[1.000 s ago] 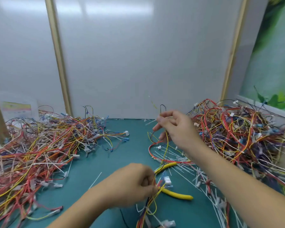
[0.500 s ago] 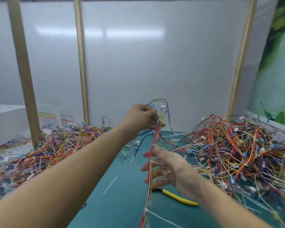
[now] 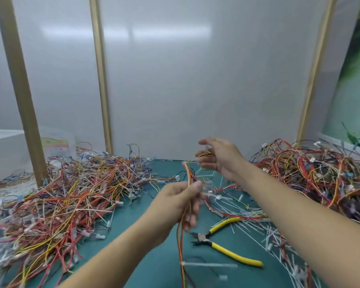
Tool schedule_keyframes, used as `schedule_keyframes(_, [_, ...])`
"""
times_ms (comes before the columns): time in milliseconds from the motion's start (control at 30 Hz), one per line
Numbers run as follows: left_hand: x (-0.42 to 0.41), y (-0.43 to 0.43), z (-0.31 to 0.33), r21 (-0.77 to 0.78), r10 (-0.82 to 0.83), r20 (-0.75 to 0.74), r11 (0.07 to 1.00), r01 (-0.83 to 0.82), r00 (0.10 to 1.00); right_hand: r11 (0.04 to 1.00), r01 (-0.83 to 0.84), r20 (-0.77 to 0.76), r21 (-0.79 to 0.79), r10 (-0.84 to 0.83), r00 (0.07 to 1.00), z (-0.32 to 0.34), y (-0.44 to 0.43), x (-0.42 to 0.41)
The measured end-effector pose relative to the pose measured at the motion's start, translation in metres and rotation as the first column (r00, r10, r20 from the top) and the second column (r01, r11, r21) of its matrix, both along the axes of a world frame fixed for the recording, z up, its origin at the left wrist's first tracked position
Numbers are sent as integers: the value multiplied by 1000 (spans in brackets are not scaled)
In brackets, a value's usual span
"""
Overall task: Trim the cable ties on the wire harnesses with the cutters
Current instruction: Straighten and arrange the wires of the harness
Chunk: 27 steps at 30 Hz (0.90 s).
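Teal bench [image 3: 160, 271] with a left pile [image 3: 71, 194] and a right pile [image 3: 320, 173] of wire harnesses. The left hand [image 3: 179, 202] pinched a red-and-yellow wire harness [image 3: 188, 172] between thumb and fingers. The harness hung toward the near edge, with a white cable tie [image 3: 195, 264] projecting rightward. The right hand [image 3: 220, 156] hovered farther back, fingers loosely spread about a yellow wire loop; whether they gripped it could not be told. Yellow-handled cutters [image 3: 205, 238] lay on the bench, handles parted, just right of the harness.
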<state>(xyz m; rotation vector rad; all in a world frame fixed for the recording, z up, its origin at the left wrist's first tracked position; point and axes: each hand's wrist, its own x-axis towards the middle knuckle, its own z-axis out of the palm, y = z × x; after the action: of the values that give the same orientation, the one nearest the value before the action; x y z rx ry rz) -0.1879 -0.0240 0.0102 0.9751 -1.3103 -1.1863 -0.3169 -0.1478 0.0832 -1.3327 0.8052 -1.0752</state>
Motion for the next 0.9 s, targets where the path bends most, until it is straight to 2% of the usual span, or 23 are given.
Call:
schedule_keyframes(100, [6, -33, 21, -33, 187, -76, 981, -190, 979, 988, 130, -152, -85, -141, 978, -15, 0, -8])
schedule_keyframes(167, [9, -54, 32, -1, 212, -107, 977, -214, 971, 962, 204, -242, -179, -244, 939, -30, 12, -16])
schedule_keyframes(200, [10, -63, 35, 19, 215, -120, 977, -214, 969, 968, 182, -257, -175, -224, 940, -38, 20, -20])
schedule_keyframes(267, [10, -81, 37, 46, 220, -143, 975, -216, 965, 994, 8, -303, -111, -41, 952, -57, 39, -24])
schedule_keyframes(333, [6, -96, 37, 53, 233, -163, 972, -227, 959, 977, -205, -363, -67, 167, 917, -75, 57, -23])
schedule_keyframes(400, [0, -109, 35, 65, 271, -149, 962, -264, 951, 942, -318, -406, -111, 249, 879, -87, 68, -21])
schedule_keyframes(467, [0, -113, 29, 118, 290, -77, 953, -280, 954, 939, -315, -366, -141, 246, 898, -90, 68, -19])
schedule_keyframes(533, [6, -110, 22, 178, 275, 61, 943, -282, 959, 950, -273, -298, -149, 220, 929, -86, 60, -19])
schedule_keyframes(600, [15, -104, 12, 157, 358, 165, 910, -383, 919, 959, -225, -268, -172, 174, 947, -79, 49, -20])
schedule_keyframes(667, [21, -93, 1, 82, 465, 113, 876, -475, 878, 968, -178, -244, -175, 132, 961, -75, 36, -21])
schedule_keyframes(733, [21, -81, -12, 57, 387, 17, 920, -387, 922, 973, -155, -242, -171, 111, 964, -74, 25, -22])
schedule_keyframes(833, [17, -65, -31, 7, 122, -93, 993, -122, 988, 979, -145, -265, -145, 103, 959, -78, 15, -22])
schedule_keyframes(900, [18, -61, -36, -21, 102, -157, 994, -106, 982, 984, -118, -251, -130, 82, 964, -82, 14, -27])
